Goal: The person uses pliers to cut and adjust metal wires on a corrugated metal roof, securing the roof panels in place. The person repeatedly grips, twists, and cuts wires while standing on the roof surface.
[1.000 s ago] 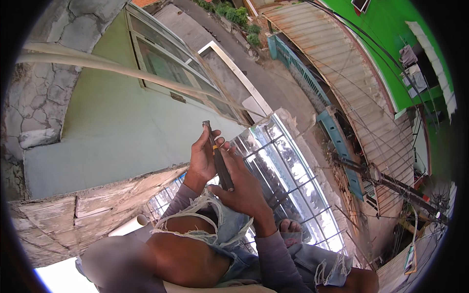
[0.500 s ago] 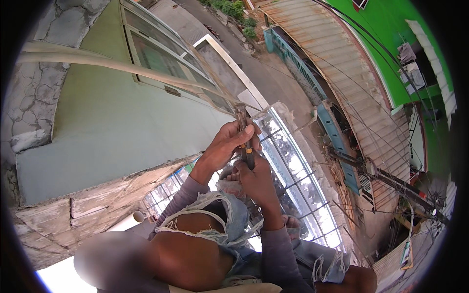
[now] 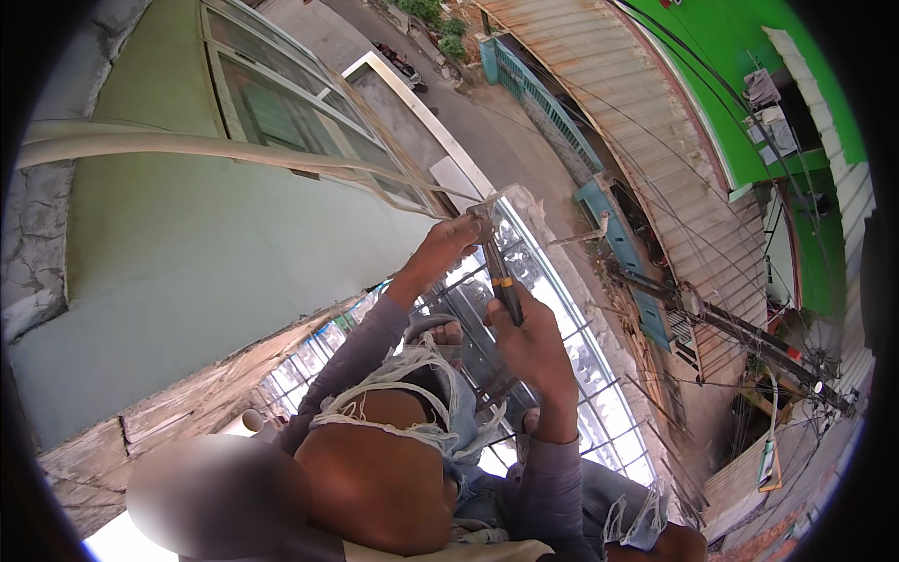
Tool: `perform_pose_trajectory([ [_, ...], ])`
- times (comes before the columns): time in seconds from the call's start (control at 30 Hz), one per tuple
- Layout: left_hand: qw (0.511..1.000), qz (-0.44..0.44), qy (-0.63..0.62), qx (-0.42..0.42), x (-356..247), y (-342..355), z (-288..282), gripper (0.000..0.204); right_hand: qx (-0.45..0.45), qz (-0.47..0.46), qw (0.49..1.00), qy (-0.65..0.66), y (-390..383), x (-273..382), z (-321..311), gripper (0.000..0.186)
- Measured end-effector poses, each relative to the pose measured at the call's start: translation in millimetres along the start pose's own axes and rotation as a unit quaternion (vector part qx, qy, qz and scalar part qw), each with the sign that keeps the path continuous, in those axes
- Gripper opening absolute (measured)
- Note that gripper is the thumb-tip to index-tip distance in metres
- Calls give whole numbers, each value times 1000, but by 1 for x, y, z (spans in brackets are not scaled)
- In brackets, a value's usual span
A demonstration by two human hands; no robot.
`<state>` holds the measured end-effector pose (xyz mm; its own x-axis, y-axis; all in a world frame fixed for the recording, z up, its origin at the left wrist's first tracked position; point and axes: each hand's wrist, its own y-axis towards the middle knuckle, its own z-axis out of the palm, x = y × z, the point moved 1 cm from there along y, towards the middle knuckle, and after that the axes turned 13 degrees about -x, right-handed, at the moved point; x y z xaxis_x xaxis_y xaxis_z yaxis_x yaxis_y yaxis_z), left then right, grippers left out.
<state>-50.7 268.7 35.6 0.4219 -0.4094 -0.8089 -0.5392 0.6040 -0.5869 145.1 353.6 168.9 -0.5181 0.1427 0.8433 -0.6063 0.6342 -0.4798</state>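
My right hand [image 3: 538, 351] is closed around the black grip of a slim metal hand tool [image 3: 498, 262] with an orange band. The tool points up and slightly left; its exact kind is unclear. My left hand [image 3: 449, 248] is closed at the tool's head, its fingertips beside the metal. What those fingers pinch is too small to make out. A pale beige cable or hose [image 3: 234, 147] runs in from the left, along the wall, to a spot just above my left hand.
A pale green wall [image 3: 178, 262] with a window [image 3: 281, 103] stands at the left. Below my hands is a metal grid [image 3: 581, 365] over bright sheeting, where my feet rest. A drop to the street [image 3: 468, 122] lies beyond. Overhead wires and a utility pole [image 3: 749, 337] are at the right.
My left hand has slid up from the tool's middle to its head. My right hand has shifted right and grips the handle, baring more of the shaft. The whole view has shifted slightly.
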Motion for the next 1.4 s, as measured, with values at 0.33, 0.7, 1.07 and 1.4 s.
perform_pose_trajectory([
  [0.33,984,-33,-117,128,15,23,-2,58,-16,53,993,101,4,8,-4,29],
  [0.7,953,-59,-255,149,30,29,14,36,-28,72,992,101,9,-2,-8,29],
  [1.07,976,-57,-211,6,26,19,38,32,-40,64,993,88,5,-6,-13,29],
  [1.4,980,-77,-160,-86,26,29,46,30,-21,44,996,71,-1,4,-12,28],
])
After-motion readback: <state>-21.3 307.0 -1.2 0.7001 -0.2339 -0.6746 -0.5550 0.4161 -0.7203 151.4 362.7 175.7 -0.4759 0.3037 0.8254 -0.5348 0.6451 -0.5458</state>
